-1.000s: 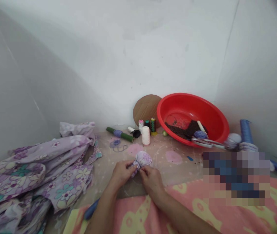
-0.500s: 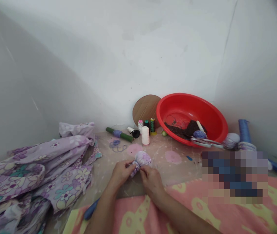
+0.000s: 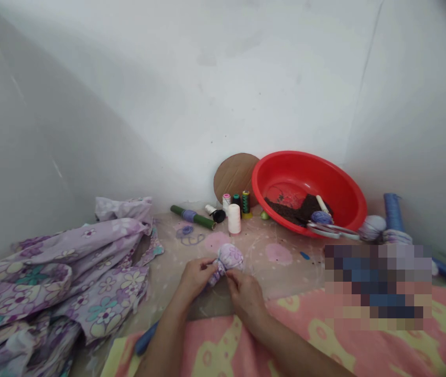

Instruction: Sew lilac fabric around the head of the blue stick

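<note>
A small stuffed ball of white and purple floral cloth [image 3: 230, 256] sits at the middle, its cloth gathered into a narrow neck at the lower left. My left hand [image 3: 195, 283] is closed on that gathered neck, thumb and fingers pinching it. Just right of the neck, my right hand [image 3: 246, 293] is closed in a pinch, its fingertips close beside the ball. A thin pale line shows at those fingertips, too small to name. Beyond the ball stands a white thread spool [image 3: 234, 219], with several smaller spools [image 3: 236, 201] behind it.
A red basin [image 3: 309, 167] leans at the back right, scissors [image 3: 333, 230] at its rim. Purple floral fabric [image 3: 105, 283] is heaped on the left. A green stick wound with yarn [image 3: 207, 222] lies behind. A pink and yellow cloth [image 3: 215, 345] covers the front; a patch at right is pixelated.
</note>
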Demonstrator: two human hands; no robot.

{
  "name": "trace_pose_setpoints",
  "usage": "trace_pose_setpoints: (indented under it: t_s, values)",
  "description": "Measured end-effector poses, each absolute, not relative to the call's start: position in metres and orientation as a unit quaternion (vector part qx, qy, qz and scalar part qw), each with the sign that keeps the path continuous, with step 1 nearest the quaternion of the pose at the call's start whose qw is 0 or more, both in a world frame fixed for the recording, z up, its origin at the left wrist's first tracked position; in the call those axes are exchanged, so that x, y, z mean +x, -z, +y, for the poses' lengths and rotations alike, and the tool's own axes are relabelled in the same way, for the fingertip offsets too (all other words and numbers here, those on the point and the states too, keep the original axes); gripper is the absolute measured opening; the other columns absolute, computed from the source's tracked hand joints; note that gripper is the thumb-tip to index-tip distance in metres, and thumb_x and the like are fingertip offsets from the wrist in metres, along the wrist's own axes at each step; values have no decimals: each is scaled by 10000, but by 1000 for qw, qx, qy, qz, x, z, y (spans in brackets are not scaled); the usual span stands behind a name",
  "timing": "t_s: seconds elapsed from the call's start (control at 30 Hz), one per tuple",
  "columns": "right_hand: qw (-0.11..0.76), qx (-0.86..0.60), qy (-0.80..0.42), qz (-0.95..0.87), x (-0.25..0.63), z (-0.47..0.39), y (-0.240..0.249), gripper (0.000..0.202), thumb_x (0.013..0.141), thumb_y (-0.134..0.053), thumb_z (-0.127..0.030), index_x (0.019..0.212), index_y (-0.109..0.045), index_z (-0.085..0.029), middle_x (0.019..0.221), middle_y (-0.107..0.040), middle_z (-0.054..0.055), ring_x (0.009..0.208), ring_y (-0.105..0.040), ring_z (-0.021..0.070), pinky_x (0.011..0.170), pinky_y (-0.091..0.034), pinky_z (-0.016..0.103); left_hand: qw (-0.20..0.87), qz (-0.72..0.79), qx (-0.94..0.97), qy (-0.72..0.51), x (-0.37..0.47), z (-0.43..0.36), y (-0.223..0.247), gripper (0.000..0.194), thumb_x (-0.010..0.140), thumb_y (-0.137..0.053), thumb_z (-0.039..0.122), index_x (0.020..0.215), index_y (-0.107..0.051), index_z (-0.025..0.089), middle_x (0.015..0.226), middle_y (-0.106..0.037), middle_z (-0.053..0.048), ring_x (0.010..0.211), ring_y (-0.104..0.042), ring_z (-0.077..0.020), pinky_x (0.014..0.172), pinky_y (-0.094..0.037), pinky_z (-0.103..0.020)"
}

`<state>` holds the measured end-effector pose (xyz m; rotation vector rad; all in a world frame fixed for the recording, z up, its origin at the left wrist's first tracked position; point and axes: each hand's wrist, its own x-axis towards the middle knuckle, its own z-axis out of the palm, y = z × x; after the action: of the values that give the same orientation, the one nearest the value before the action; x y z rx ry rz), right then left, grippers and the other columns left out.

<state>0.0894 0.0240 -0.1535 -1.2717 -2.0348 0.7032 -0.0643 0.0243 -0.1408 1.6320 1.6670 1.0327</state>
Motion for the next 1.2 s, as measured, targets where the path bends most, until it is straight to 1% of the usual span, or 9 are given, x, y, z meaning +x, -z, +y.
trace_pose_setpoints:
  t_s: [0.23,0.37,0.63,0.87,0.97,1.1,1.2]
  values:
    - [325,-482,-269,-768,87,24,158,277,788,-373,-161,897,-626,-191,798,-670,60,753,-608,167,663,-396,227,323,625,588,-399,-64,25,139,319,674,-499,310,854,-679,118,774,-675,-51,687,-577,-166,588,-411,-222]
    - [330,-483,-269,-765,85,25,159,261,789,-375,-160,872,-621,-180,790,-669,67,742,-609,173,652,-392,233,332,626,580,-402,-65,26,142,336,674,-506,321,872,-674,109,760,-672,-64,656,-572,-163,565,-406,-225]
    - [344,-492,-273,-752,82,26,160,208,777,-394,-151,847,-590,-149,769,-657,71,724,-600,167,634,-383,224,311,640,582,-393,-66,28,146,355,670,-521,353,893,-672,123,798,-675,-60,705,-579,-174,590,-416,-224]
    - [355,-507,-246,-746,78,29,163,162,772,-410,-161,799,-569,-166,698,-643,48,657,-586,157,586,-354,219,291,654,587,-378,-66,27,147,404,679,-506,387,957,-651,131,822,-673,-63,707,-582,-178,597,-412,-233]
    - [354,-512,-237,-746,78,29,162,159,769,-412,-163,791,-569,-171,702,-642,47,668,-582,158,582,-345,219,290,654,592,-371,-66,27,147,386,689,-491,394,893,-669,120,781,-670,-57,686,-573,-171,586,-402,-226]
    - [348,-520,-225,-747,78,27,159,164,748,-415,-140,810,-563,-178,711,-639,41,680,-580,166,574,-332,223,295,643,603,-369,-65,27,149,364,708,-461,399,724,-664,97,626,-626,-40,590,-533,-144,516,-362,-210]
    - [343,-526,-219,-746,78,27,158,168,737,-418,-132,825,-553,-180,704,-633,35,670,-577,167,562,-322,225,306,628,603,-387,-63,28,151,341,706,-465,391,706,-637,96,614,-602,-31,574,-515,-127,507,-351,-203]
